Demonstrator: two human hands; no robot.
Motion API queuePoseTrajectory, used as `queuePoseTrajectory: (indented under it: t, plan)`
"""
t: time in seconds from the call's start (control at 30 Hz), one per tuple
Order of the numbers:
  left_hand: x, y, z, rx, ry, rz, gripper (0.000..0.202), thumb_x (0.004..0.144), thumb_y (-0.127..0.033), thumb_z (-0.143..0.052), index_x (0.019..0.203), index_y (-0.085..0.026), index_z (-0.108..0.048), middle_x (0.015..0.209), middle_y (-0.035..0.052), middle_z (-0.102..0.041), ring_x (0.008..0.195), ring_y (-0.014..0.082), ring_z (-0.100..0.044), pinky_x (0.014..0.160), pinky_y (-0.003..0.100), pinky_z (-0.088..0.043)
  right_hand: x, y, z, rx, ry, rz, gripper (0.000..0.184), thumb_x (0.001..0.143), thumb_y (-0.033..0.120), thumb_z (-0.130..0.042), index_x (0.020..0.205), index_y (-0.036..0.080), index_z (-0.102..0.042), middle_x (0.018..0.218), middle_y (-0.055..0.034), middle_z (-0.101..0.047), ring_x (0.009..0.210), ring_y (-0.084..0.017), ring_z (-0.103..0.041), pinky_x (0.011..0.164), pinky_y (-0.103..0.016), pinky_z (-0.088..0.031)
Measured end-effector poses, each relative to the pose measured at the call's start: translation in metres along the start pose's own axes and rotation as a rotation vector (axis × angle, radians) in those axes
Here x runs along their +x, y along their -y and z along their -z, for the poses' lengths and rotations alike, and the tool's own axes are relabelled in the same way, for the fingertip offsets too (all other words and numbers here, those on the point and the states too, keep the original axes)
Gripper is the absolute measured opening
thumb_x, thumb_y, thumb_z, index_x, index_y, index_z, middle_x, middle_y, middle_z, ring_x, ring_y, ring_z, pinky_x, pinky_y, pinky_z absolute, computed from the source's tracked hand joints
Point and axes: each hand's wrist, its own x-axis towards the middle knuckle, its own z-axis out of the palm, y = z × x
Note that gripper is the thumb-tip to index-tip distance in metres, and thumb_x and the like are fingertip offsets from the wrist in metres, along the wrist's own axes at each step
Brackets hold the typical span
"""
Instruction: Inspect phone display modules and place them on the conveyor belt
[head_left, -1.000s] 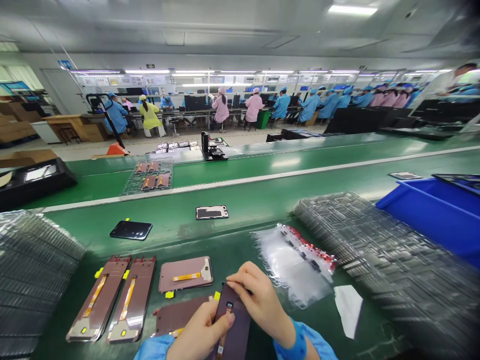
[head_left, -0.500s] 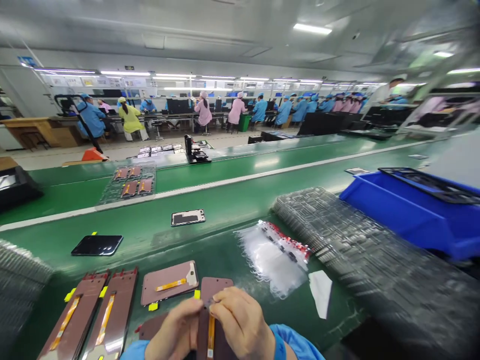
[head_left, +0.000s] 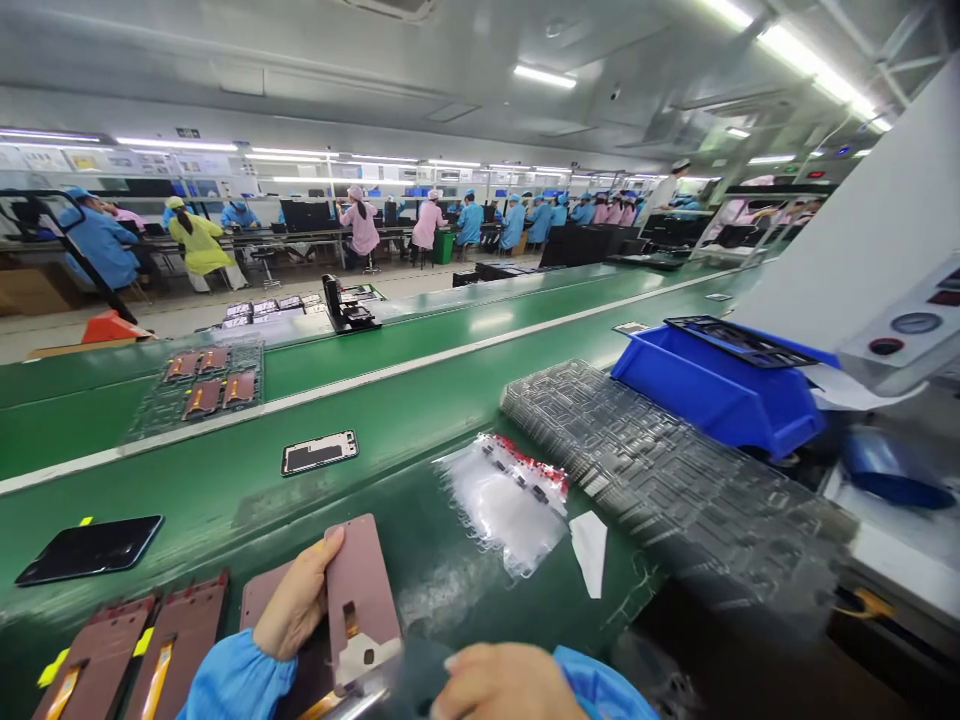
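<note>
We've got the left hand (head_left: 296,605) spread behind a copper-backed phone panel (head_left: 361,590), holding it tilted up above the green conveyor (head_left: 187,480); right hand (head_left: 510,685) at frame bottom, grip unclear. Blue bin (head_left: 712,395) has black tray (head_left: 739,340) on top; stacked clear trays (head_left: 660,470) just beside.

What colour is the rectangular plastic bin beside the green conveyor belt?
The rectangular plastic bin is bright blue; the head view shows it best.
</note>
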Motion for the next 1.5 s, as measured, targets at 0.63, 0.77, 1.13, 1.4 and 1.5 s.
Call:
queuePoseTrajectory:
  t: [0.63,0.77,1.13,1.4,1.5]
  plan:
    - [-0.049,-0.015,-0.023,-0.100,0.026,-0.099,0.028,0.086,-0.042,-0.065,0.090,-0.014,-0.066,0.072,0.0017,-0.072,0.060,0.0108,-0.064,0.053,0.019,-0.053,-0.066,-0.145,0.057,-0.257,-0.114,-1.116,0.046,0.074,0.046,-0.063,0.109,0.016,-0.061,0.114,-0.0201,-0.059,0.100,-0.036,-0.056,0.085,-0.054,-0.044]
    - [-0.051,-0.009,-0.041,-0.014,0.092,-0.201,0.037,0.086,-0.048,-0.063,0.103,-0.015,-0.068,0.086,0.0053,-0.073,0.072,0.0136,-0.066,0.058,0.021,-0.053,-0.035,-0.092,-0.006,0.349,0.228,-1.067,0.086,0.067,0.039,-0.079,0.142,0.024,-0.039,0.116,-0.0095,-0.065,0.092,-0.024,-0.066,0.079,-0.038,-0.054]
    - [-0.058,0.002,-0.027,0.720,-0.170,-0.818,0.057,0.079,-0.028,-0.070,0.132,-0.028,-0.049,0.131,0.0101,-0.054,0.124,0.0271,-0.047,0.100,0.043,-0.043,0.004,-0.065,-0.050,0.592,0.108,-1.146,0.045,0.078,0.037,-0.072,0.114,0.020,-0.052,0.103,-0.0061,-0.069,0.094,-0.025,-0.066,0.081,-0.038,-0.054]
    - [-0.066,-0.006,-0.036,0.769,0.114,-0.515,0.032,0.094,-0.038,-0.047,0.076,-0.019,-0.066,0.068,0.0016,-0.066,0.063,0.0147,-0.057,0.064,0.027,-0.044,-0.001,-0.060,-0.056,0.484,0.214,-1.077,0.039,0.079,0.022,-0.067,0.115,0.021,-0.052,0.096,-0.0024,-0.070,0.085,-0.022,-0.066,0.075,-0.034,-0.053]
    - [-0.059,-0.013,-0.029,0.609,0.140,-0.366,0.024,0.084,-0.041,-0.059,0.088,-0.018,-0.061,0.055,-0.0041,-0.058,0.043,0.0099,-0.047,0.043,0.021,-0.038,-0.004,-0.061,-0.054,0.534,0.247,-1.077,0.039,0.078,0.023,-0.070,0.113,0.022,-0.054,0.094,-0.0016,-0.070,0.081,-0.021,-0.065,0.071,-0.032,-0.053]
